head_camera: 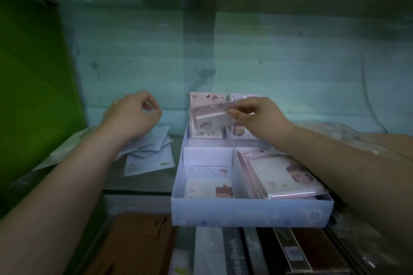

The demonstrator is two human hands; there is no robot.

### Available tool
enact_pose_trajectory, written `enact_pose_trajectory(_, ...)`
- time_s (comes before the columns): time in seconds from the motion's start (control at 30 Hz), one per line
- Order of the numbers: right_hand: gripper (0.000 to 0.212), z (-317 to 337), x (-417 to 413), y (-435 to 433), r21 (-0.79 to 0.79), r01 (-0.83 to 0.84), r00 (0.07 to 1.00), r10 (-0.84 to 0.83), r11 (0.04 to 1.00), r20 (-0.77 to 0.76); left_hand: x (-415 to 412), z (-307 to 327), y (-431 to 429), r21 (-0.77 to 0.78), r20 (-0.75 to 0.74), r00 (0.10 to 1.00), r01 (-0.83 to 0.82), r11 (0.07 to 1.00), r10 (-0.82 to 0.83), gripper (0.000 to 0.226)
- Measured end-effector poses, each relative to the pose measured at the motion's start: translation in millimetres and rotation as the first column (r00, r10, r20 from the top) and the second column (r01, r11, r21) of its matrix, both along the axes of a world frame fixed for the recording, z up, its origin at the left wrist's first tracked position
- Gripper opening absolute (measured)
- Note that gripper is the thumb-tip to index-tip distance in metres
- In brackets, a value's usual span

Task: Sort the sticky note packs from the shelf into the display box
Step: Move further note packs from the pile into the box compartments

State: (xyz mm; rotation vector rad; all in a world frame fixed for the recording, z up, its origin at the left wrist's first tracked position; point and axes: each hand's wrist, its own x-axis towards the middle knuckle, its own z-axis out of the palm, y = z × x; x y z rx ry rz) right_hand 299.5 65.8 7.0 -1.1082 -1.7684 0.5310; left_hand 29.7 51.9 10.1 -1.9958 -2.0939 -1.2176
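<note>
Reaches in from the near edge with both bare arms. Pinches a pack (pixel 210 116) by its right edge between thumb and fingertips of the right hand (pixel 257 116), clamped firmly on it, lifted and tilted over the far left compartment of the box (pixel 245 212). Just behind and below, an upright pack (pixel 206 135) in that same compartment, printed with a cartoon girl. In the far right compartment, more far right packs (pixel 242 134) on end, partly hidden by the right hand. In the near right compartment, a stack (pixel 283 176) in clear sleeves, leaning back, pink at the edges, with a brown-haired cartoon figure on top. In the near left compartment, flat packs (pixel 207 184) lying low, well under the rim. Box pale blue, set at the near edge of the glass shelf (pixel 138 183), marked 24 at its near right corner. Holds the left hand (pixel 131 116) above a heap (pixel 149 152) of loose packs on the shelf, left of the box and apart from it, with fingers curled in and thumb close to forefinger; cannot tell if gripping anything. Heap face down, white backs overlapping, the nearest with a barcode. At far left, a green panel (pixel 33 85); behind everything, a teal wall (pixel 290 73). Below the box, notebooks (pixel 232 252) on edge; to their left, a brown board (pixel 138 243). At right, past the right forearm, wrapped goods (pixel 357 134) in clear plastic
</note>
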Motion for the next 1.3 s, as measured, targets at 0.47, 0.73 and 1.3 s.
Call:
enact_pose_trajectory(0.47, 0.016, 11.8, -5.6, 7.3, -0.108, -0.025, 0.998, 0.019, 0.994, -0.054, -16.3, -15.6, -4.0, -0.312, -0.293, 0.933, -0.302, 0.901, 0.211, 0.061)
enact_pose_trajectory(0.73, 0.019, 29.5, -19.6, 15.0, -0.127, 0.047, 0.991, -0.031, 0.991, 0.13, -18.5, -18.0, -7.8, -0.083, -0.247, 0.95, -0.217, 0.973, 0.191, 0.038)
enact_pose_trajectory(1.3, 0.043, 36.3, -36.1, 15.4, -0.452, 0.013, 0.891, 0.194, 0.892, 0.41, -25.0, -12.3, -15.4, 0.382, 0.367, 0.921, -0.021, 0.924, -0.131, 0.011)
